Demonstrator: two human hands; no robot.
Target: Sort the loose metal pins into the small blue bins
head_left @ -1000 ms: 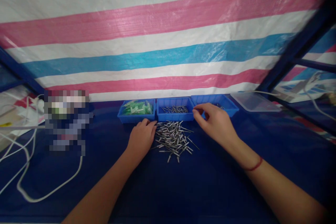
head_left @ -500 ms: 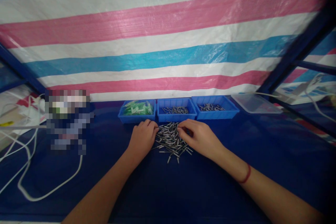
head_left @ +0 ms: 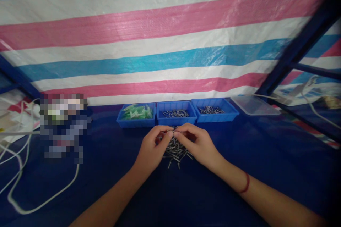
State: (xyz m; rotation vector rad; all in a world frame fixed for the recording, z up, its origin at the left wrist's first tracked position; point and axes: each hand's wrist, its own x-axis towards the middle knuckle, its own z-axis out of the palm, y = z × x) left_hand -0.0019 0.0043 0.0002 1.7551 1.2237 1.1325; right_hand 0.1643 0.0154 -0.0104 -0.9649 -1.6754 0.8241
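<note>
Both my hands work over a loose pile of silver blind rivets point(head_left: 176, 151) on the blue tabletop. My left hand point(head_left: 151, 149) is closed in a pinch, thumb against forefinger, on a thin metal piece that looks like a blind rivet. Opposite it, my right hand point(head_left: 200, 144) pinches a blind rivet too, its thin shank showing by the fingertips. The fingertips of the two hands meet or nearly meet above the pile's far side. My fingers cover part of the pile and most of what they hold.
Behind the pile stand three blue bins: the left bin point(head_left: 136, 124) holds green-and-white bagged items, the middle bin point(head_left: 177, 119) and right bin point(head_left: 220, 116) hold small metal pieces. A clear plastic lid point(head_left: 255, 106) lies right. White cables point(head_left: 45, 208) and a blurred-out area are left.
My left hand has moved right, off the pile's left edge, to meet the right hand above it. Its fingers now pinch at the right hand's fingertips. The view has shifted slightly.
</note>
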